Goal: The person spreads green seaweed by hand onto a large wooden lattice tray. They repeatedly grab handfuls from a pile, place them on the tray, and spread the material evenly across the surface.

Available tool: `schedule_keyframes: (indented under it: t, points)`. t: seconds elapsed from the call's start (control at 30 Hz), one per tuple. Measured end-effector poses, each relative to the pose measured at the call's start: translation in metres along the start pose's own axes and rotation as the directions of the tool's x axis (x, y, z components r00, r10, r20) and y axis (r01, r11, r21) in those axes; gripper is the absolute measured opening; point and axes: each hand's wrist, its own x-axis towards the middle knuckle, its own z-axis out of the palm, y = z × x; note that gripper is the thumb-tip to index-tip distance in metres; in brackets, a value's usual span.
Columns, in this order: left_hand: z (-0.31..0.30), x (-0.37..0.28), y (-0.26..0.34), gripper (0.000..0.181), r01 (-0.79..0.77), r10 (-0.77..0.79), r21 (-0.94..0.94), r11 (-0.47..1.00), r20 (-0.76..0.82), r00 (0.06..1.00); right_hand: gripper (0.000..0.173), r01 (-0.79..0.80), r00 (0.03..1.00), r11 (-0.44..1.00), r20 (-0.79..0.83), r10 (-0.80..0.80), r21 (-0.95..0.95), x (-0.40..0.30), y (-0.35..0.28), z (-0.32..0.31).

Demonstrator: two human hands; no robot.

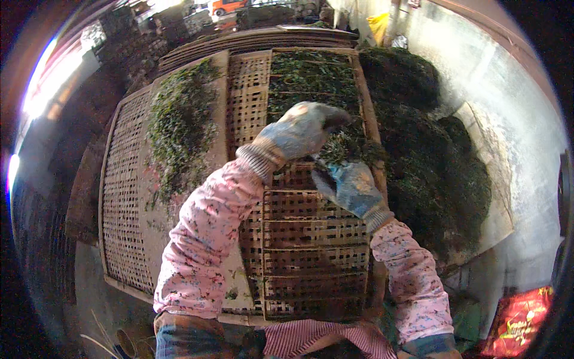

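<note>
Both hands wear blue-grey knitted gloves. My left hand (309, 128) reaches over the right part of a woven slatted rack (314, 233), its fingers curved above a clump of green plant sprigs (338, 146). Just below, my right hand (354, 186) is at the lower edge of that clump, thumb apart from the fingers; how firmly either hand grips is not clear. Dark green sprigs (314, 78) lie in rows between thin crossbars at the rack's far end. The near rows show bare lattice. A looser heap of leafy sprigs (181, 130) rests on a sheet at the left.
A large dark green plant pile (430, 179) stands right of the rack, on a pale sheet (497, 197) beside the wall (506, 103). More racks are stacked (260, 42) behind. A red printed bag (520, 323) is at the lower right.
</note>
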Motion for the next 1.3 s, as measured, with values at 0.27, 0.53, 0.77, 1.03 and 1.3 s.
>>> schedule_keyframes:
  t: [0.27, 0.53, 0.77, 1.03, 1.3]
  points:
    - [0.022, -0.072, -0.013, 0.032, 0.156, -0.161, -0.133, 0.979, -0.028, 0.986, 0.032, -0.052, 0.956, 0.947, 0.29, -0.045, 0.317, 0.018, -0.003, -0.022]
    - [0.029, -0.05, -0.001, 0.04, -0.058, 0.061, 0.041, 0.997, -0.056, 0.997, 0.037, -0.558, 0.771, 0.814, 0.466, 0.434, 0.165, 0.041, 0.03, -0.117]
    - [0.057, -0.067, -0.005, 0.06, -0.027, -0.066, 0.416, 0.909, 0.207, 0.976, 0.061, -0.514, 0.819, 0.848, 0.369, 0.44, 0.129, 0.006, 0.061, -0.129]
    - [0.062, -0.022, 0.027, 0.061, -0.15, 0.087, 0.369, 0.917, 0.181, 0.98, 0.113, -0.291, 0.864, 0.92, 0.341, 0.37, -0.262, -0.015, 0.085, -0.079]
    - [0.057, -0.043, 0.005, 0.062, -0.067, -0.108, 0.474, 0.878, 0.331, 0.937, 0.108, -0.312, 0.835, 0.931, 0.414, 0.363, -0.188, 0.0, 0.085, -0.071]
